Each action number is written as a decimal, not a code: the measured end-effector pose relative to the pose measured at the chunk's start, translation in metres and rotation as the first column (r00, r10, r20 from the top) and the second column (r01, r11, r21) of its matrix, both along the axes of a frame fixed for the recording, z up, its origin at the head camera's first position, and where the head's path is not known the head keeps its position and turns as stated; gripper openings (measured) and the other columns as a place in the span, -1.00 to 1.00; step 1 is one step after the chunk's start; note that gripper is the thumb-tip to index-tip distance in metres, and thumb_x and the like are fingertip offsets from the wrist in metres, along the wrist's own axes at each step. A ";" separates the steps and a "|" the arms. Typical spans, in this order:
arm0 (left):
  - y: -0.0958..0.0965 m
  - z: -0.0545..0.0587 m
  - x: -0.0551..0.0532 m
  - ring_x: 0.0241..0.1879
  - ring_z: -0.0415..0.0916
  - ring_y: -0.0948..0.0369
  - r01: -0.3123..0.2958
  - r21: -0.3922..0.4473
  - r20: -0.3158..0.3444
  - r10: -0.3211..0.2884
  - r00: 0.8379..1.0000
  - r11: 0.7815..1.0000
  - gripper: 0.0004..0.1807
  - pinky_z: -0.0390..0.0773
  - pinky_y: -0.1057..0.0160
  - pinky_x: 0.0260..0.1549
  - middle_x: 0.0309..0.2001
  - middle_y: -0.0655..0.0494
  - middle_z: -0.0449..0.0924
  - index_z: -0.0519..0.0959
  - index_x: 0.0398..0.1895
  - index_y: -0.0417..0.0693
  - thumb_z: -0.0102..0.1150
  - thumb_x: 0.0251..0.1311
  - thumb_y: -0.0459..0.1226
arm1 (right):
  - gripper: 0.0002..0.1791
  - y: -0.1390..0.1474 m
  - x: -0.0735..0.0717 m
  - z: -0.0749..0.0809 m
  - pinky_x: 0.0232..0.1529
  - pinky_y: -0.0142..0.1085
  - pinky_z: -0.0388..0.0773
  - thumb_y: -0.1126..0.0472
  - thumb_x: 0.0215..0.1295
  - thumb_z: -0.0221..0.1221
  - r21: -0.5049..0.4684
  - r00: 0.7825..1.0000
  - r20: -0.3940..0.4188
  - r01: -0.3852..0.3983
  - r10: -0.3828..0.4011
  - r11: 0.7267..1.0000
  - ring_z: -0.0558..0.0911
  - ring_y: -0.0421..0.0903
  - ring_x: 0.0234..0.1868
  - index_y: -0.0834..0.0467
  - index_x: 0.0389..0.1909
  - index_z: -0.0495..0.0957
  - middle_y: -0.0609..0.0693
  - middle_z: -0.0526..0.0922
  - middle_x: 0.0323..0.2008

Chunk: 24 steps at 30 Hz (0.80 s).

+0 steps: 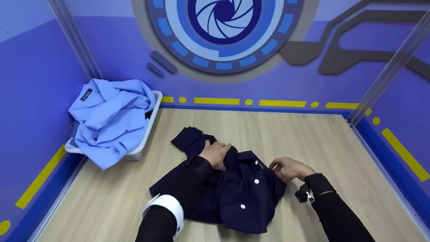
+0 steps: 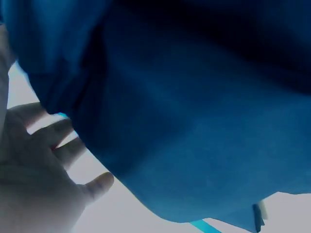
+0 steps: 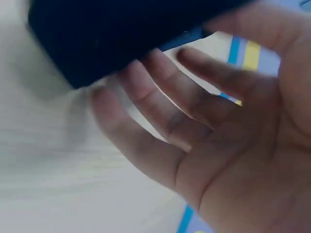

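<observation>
A dark navy shirt (image 1: 242, 198) with white buttons lies bunched on the wooden table, one sleeve (image 1: 188, 137) reaching toward the back left. My left hand (image 1: 215, 155) rests on its upper middle. In the left wrist view that hand (image 2: 41, 155) has spread, fairly straight fingers at the cloth's edge, some tips hidden behind the fabric (image 2: 160, 131). At the shirt's right edge, my right hand (image 1: 290, 169) pinches the cloth with bent fingers. The right wrist view shows that hand's palm (image 3: 233, 141), thumb and fingertips against the dark fabric (image 3: 112, 39).
A white basket (image 1: 153, 124) stands at the back left corner, heaped with a light blue shirt (image 1: 114, 117) that spills over its front rim. Blue-purple printed panels (image 1: 235, 84) wall in the back and sides of the wooden table (image 1: 329, 141).
</observation>
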<state>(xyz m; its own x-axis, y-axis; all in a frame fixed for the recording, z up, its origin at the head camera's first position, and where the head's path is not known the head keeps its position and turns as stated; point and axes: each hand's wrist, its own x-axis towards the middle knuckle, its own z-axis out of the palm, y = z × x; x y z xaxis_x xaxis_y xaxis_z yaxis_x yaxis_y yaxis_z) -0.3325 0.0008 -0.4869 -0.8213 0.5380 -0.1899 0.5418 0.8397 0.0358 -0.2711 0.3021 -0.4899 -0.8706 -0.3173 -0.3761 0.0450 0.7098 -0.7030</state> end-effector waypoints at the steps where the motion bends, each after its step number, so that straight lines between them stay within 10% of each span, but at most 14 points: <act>1: 0.000 -0.002 0.001 0.42 0.35 -0.03 -0.006 -0.025 -0.004 0.006 1.000 1.000 0.05 0.25 -0.25 0.39 0.42 -0.03 0.44 0.25 0.58 0.02 0.58 0.02 0.02 | -0.50 0.002 0.002 0.000 -0.29 -0.19 0.66 0.49 0.07 0.16 0.000 0.998 0.052 0.032 -0.032 0.999 0.62 -0.04 -0.23 0.43 0.11 0.50 0.26 0.66 -0.05; 6: -0.006 -0.003 0.004 0.22 0.55 -0.01 -0.067 -0.037 0.062 0.069 0.996 0.997 -0.09 0.24 -0.24 0.36 0.20 -0.05 0.63 0.45 0.37 -0.05 0.64 -0.07 0.02 | -0.66 0.011 0.008 0.001 -0.37 -0.25 0.63 0.48 0.23 0.12 -0.031 0.968 0.202 0.157 -0.148 0.987 0.66 -0.04 -0.36 0.40 0.05 0.49 0.18 0.67 -0.21; 12: -0.019 -0.001 0.009 0.17 0.59 0.01 -0.067 0.017 0.213 0.062 0.975 0.998 -0.36 0.37 -0.11 0.34 0.14 -0.02 0.68 0.59 0.19 -0.02 0.54 0.06 0.00 | -0.37 0.018 0.014 -0.003 -0.37 -0.26 0.64 0.62 -0.11 0.18 -0.180 0.929 0.368 0.042 0.027 0.983 0.73 0.03 -0.34 0.32 0.13 0.49 0.12 0.63 -0.24; 20: -0.025 0.015 0.013 0.23 0.56 0.06 -0.055 0.047 0.318 0.037 0.948 0.997 -0.53 0.46 0.04 0.29 0.21 0.07 0.66 0.66 0.24 0.10 0.34 0.31 0.00 | -0.49 -0.001 0.012 -0.010 -0.35 -0.36 0.47 0.38 -0.10 0.48 -0.124 0.953 0.251 -0.144 0.171 0.982 0.54 -0.13 -0.34 0.25 -0.07 0.54 0.00 0.54 -0.32; 24: -0.020 0.034 0.015 0.24 0.49 0.02 0.008 0.052 0.249 -0.021 0.968 0.999 -0.63 0.37 -0.10 0.33 0.17 0.00 0.63 0.68 0.19 0.06 0.27 0.34 -0.17 | -0.52 -0.006 0.011 -0.011 -0.38 -0.34 0.49 0.38 -0.07 0.48 -0.136 0.961 0.220 -0.140 0.168 0.981 0.56 -0.13 -0.41 0.23 -0.07 0.55 0.01 0.57 -0.33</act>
